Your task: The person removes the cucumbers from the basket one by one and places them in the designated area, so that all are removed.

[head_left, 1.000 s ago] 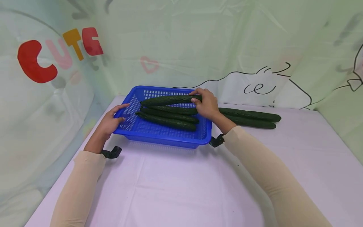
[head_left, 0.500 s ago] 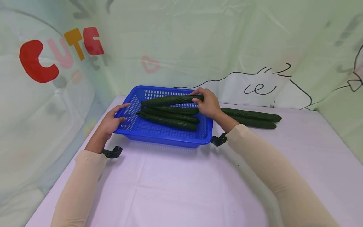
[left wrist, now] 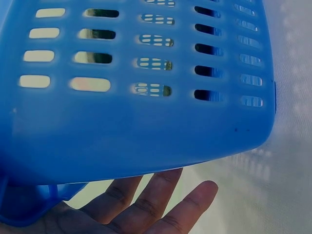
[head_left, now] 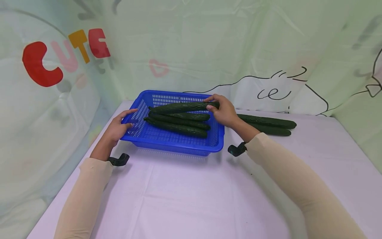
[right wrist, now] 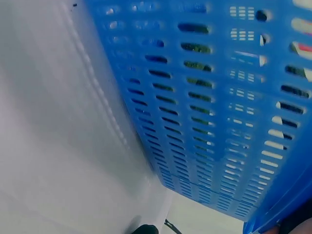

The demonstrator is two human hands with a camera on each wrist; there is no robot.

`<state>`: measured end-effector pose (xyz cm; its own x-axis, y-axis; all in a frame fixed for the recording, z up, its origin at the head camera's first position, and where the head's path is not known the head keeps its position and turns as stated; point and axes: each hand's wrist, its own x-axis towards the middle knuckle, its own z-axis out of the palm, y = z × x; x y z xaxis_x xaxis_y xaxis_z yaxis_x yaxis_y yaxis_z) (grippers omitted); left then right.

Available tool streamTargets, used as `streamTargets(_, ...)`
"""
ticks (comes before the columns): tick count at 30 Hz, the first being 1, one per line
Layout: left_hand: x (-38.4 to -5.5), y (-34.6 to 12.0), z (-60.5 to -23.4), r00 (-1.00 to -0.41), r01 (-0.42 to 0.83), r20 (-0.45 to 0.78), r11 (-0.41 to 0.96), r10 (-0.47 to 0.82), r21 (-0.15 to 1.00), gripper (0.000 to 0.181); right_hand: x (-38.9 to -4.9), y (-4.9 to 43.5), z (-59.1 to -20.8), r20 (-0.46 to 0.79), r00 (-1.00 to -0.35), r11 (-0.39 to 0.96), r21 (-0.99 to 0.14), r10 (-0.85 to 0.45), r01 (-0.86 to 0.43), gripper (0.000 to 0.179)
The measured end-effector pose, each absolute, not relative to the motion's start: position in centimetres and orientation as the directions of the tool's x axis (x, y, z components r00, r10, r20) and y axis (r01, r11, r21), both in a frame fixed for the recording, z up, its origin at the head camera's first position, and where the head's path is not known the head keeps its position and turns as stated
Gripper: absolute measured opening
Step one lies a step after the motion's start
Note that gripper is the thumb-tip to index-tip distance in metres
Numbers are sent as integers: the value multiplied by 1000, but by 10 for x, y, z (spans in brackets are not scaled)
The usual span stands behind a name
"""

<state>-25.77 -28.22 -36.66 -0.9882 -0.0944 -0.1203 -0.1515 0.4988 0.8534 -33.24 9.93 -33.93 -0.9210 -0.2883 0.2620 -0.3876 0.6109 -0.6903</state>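
Note:
A blue plastic basket with slotted walls stands toward the back of the table. My left hand grips its left rim; in the left wrist view several fingers show beyond the basket's edge. My right hand pinches the right end of a dark green cucumber, which slants across the back of the basket over the others. Three more cucumbers lie side by side beneath it on the basket floor. The right wrist view mostly shows the basket's slotted side, with little of the hand.
Two cucumbers lie together on the white-covered table right of the basket, partly behind the right forearm. A pale printed curtain hangs close behind the basket, and another stretch of it runs along the left side.
My right hand has moved a little to the right, drawing the held cucumber's end with it toward the basket's right rim. My left hand stays on the rim.

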Motion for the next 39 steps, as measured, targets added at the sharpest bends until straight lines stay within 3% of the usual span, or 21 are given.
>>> streamTargets(21,-258,-282,-366,-987,-156,-125,489,-97,858,62,-297,107,-334,256,-914,577,-713,-314,-398,25)
streamTargets(39,-258,-281,-366,-985,-169,-135,488,-103,856,63,-271,158,-321,248,-930,631,-683,-273,-367,27)
